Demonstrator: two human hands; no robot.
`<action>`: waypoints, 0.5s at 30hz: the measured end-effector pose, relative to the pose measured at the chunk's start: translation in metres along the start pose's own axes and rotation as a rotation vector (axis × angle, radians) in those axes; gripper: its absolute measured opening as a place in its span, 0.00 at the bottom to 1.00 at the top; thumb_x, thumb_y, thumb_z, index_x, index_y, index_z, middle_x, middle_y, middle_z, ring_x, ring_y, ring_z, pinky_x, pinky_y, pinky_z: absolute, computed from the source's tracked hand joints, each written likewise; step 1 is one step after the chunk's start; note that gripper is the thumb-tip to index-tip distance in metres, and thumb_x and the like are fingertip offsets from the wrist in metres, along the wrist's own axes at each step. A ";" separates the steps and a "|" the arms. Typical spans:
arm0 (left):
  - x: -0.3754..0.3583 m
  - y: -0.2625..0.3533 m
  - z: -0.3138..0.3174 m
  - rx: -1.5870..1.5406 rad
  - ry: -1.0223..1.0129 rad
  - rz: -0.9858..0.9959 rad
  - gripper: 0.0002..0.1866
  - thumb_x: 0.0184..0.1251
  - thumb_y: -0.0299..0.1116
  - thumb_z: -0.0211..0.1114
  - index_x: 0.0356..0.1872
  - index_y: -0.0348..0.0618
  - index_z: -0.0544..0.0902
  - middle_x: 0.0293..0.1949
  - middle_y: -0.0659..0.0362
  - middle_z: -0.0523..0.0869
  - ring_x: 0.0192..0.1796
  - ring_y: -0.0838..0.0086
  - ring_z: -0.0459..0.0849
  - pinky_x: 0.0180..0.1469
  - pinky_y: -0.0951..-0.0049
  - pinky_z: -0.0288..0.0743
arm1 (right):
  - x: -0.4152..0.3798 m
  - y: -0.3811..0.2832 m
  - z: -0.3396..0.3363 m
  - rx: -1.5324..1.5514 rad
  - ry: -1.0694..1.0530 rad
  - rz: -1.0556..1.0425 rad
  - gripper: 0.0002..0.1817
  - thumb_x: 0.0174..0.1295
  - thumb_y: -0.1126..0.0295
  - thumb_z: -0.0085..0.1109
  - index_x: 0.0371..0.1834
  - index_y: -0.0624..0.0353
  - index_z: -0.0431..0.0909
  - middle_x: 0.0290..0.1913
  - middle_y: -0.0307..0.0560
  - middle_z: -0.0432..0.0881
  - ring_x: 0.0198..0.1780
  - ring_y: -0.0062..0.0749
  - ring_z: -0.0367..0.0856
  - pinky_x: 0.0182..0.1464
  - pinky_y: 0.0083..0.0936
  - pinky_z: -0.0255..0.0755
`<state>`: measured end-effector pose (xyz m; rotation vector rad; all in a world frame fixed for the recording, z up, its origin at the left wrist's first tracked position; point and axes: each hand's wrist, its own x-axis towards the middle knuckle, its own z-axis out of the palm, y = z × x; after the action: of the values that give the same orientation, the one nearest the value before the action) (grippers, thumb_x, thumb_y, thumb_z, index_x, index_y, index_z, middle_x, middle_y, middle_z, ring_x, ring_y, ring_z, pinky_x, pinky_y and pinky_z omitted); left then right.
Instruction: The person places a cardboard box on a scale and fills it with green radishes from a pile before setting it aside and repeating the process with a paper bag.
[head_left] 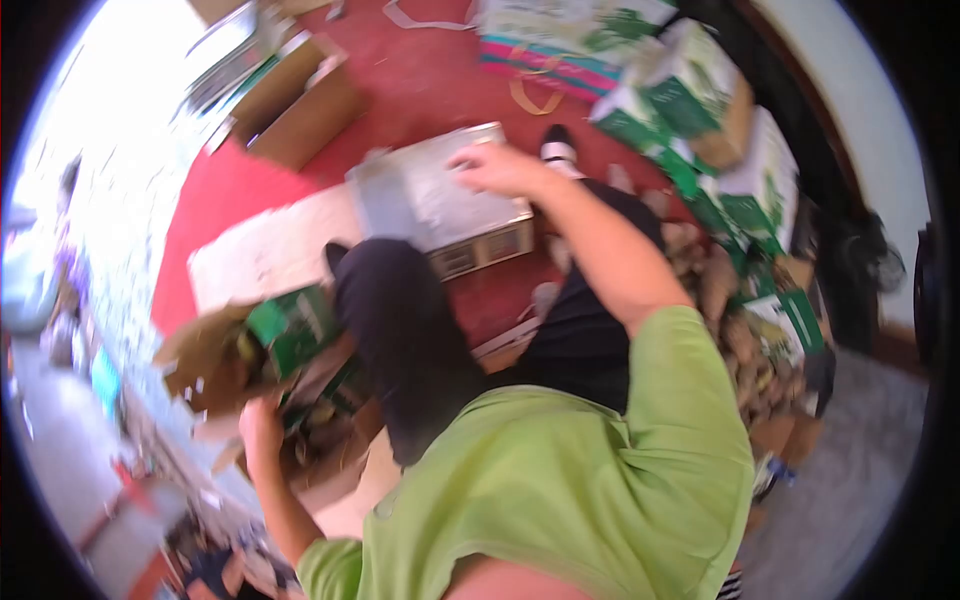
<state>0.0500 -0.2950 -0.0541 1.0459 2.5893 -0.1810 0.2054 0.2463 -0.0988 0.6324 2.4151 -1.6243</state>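
Right hand (488, 168) is over the top of the silver box (435, 212), toward the box's right end. Fingers loosely bent, nothing visible in the grip; blur, so can't tell if fingertips touch the lid or sit just above it. Left hand (262, 430) is well apart, lower and nearer the body, fingers curled at the edge of an open carton (195, 370). Can't tell if it pinches a flap or anything else.

Silver box lies flat under the right hand, running out to that hand's left; side nearest the body shows framed, window-like panels. Pale sheet (270, 250) lies from the box's left end toward the left side, beyond the left hand. Green box (295, 330) is near the left hand, just beyond it, by the open carton. Dark, jumbled contents right beside the left hand, too blurred to name.

Bent knee (400, 310) in dark trousers is between the hands. Red mat (425, 70) spreads beyond the right hand. On it, past the right hand and to its left: brown box (320, 115), open, with things inside. Farther past the right hand: printed bag (545, 25). Right of the right hand: stacked green-white cartons (700, 85). Brown lumps (745, 365) are piled right of the right forearm, nearer the body.
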 end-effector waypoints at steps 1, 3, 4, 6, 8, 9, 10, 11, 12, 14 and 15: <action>0.003 -0.002 0.000 -0.016 -0.039 -0.015 0.09 0.53 0.25 0.59 0.35 0.43 0.85 0.34 0.48 0.84 0.43 0.51 0.80 0.43 0.53 0.73 | 0.002 0.003 -0.001 -0.027 -0.010 -0.007 0.22 0.61 0.63 0.58 0.56 0.62 0.75 0.41 0.50 0.83 0.35 0.28 0.82 0.41 0.27 0.76; 0.006 -0.001 -0.004 0.027 -0.096 -0.063 0.06 0.53 0.28 0.63 0.32 0.41 0.85 0.34 0.48 0.84 0.40 0.50 0.82 0.42 0.53 0.73 | -0.007 -0.005 -0.005 -0.056 0.057 -0.053 0.22 0.59 0.61 0.59 0.53 0.62 0.77 0.43 0.54 0.83 0.41 0.36 0.82 0.46 0.30 0.76; 0.010 0.012 -0.018 0.025 -0.127 -0.089 0.07 0.53 0.29 0.65 0.33 0.40 0.85 0.34 0.48 0.85 0.40 0.50 0.82 0.41 0.54 0.74 | -0.010 -0.011 -0.007 -0.074 0.084 -0.049 0.22 0.56 0.60 0.61 0.50 0.62 0.79 0.45 0.58 0.84 0.46 0.44 0.83 0.51 0.33 0.75; 0.009 0.031 -0.039 0.031 -0.146 -0.095 0.08 0.53 0.31 0.66 0.33 0.40 0.85 0.35 0.48 0.85 0.39 0.50 0.83 0.40 0.55 0.74 | -0.013 -0.016 -0.009 -0.078 0.101 -0.067 0.22 0.58 0.62 0.60 0.53 0.63 0.77 0.41 0.54 0.84 0.41 0.37 0.82 0.46 0.30 0.75; 0.009 0.040 -0.051 -0.216 -0.029 -0.049 0.11 0.56 0.31 0.67 0.38 0.38 0.85 0.36 0.49 0.85 0.37 0.52 0.84 0.39 0.59 0.75 | -0.012 -0.019 -0.011 -0.079 0.113 -0.082 0.22 0.60 0.63 0.59 0.55 0.63 0.76 0.38 0.50 0.84 0.36 0.30 0.82 0.41 0.27 0.76; 0.013 0.047 -0.056 -0.213 -0.025 -0.019 0.11 0.56 0.31 0.67 0.38 0.38 0.85 0.36 0.49 0.85 0.37 0.52 0.84 0.39 0.59 0.75 | -0.011 -0.020 -0.012 -0.074 0.133 -0.131 0.22 0.60 0.63 0.59 0.54 0.64 0.76 0.38 0.50 0.84 0.36 0.29 0.82 0.41 0.27 0.76; 0.017 0.055 -0.061 -0.275 0.084 -0.058 0.11 0.58 0.30 0.66 0.40 0.37 0.85 0.35 0.49 0.85 0.36 0.55 0.84 0.39 0.62 0.76 | -0.013 -0.022 -0.014 -0.069 0.152 -0.179 0.22 0.59 0.63 0.59 0.54 0.64 0.76 0.38 0.49 0.83 0.36 0.29 0.82 0.41 0.27 0.75; 0.021 0.065 -0.066 -0.339 0.191 -0.098 0.11 0.60 0.29 0.65 0.42 0.36 0.84 0.35 0.49 0.85 0.35 0.57 0.84 0.38 0.65 0.76 | -0.016 -0.023 -0.018 -0.070 0.179 -0.169 0.22 0.59 0.63 0.59 0.54 0.64 0.76 0.38 0.49 0.83 0.36 0.29 0.82 0.41 0.27 0.75; 0.027 0.079 -0.075 -0.381 0.267 0.006 0.10 0.63 0.26 0.62 0.43 0.34 0.83 0.35 0.49 0.84 0.35 0.60 0.83 0.38 0.67 0.76 | -0.022 -0.031 -0.023 0.039 0.143 -0.159 0.22 0.59 0.63 0.59 0.54 0.64 0.76 0.38 0.49 0.83 0.36 0.29 0.82 0.40 0.26 0.75; 0.048 0.111 -0.092 -0.429 0.338 0.126 0.09 0.63 0.24 0.61 0.43 0.33 0.83 0.35 0.49 0.84 0.35 0.61 0.83 0.38 0.67 0.75 | -0.033 -0.039 -0.038 0.151 0.128 -0.151 0.22 0.60 0.63 0.59 0.54 0.63 0.76 0.39 0.48 0.83 0.37 0.28 0.82 0.40 0.26 0.75; 0.057 0.129 -0.101 -0.477 0.408 0.218 0.09 0.64 0.23 0.60 0.43 0.32 0.83 0.35 0.48 0.84 0.36 0.61 0.83 0.39 0.67 0.75 | -0.036 -0.041 -0.044 0.249 0.143 -0.144 0.21 0.60 0.62 0.59 0.54 0.63 0.76 0.40 0.47 0.83 0.37 0.27 0.82 0.40 0.25 0.75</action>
<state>0.0744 -0.1407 0.0210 1.2577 2.6193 0.7373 0.2239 0.2642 -0.0334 0.6446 2.4266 -2.0266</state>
